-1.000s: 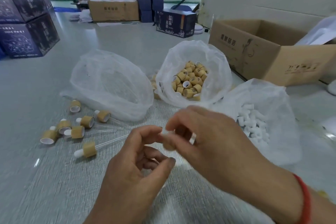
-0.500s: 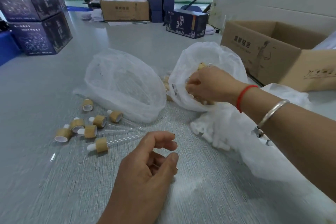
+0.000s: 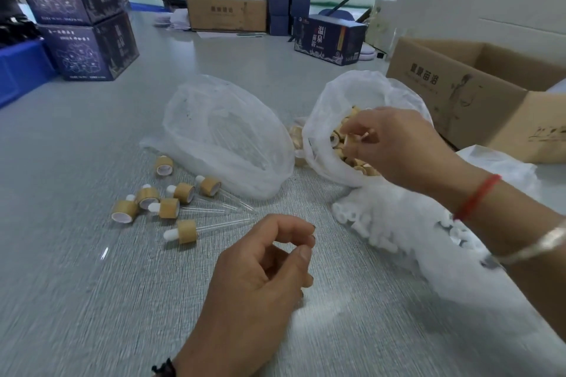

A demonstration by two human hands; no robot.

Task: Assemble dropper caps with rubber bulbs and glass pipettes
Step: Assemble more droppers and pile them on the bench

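Cap (image 3: 352,139) — in right-hand (image 3: 395,147) fingers

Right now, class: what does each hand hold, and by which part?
Right hand pinches a cap by its side, in the bag. Left hand: cannot tell.
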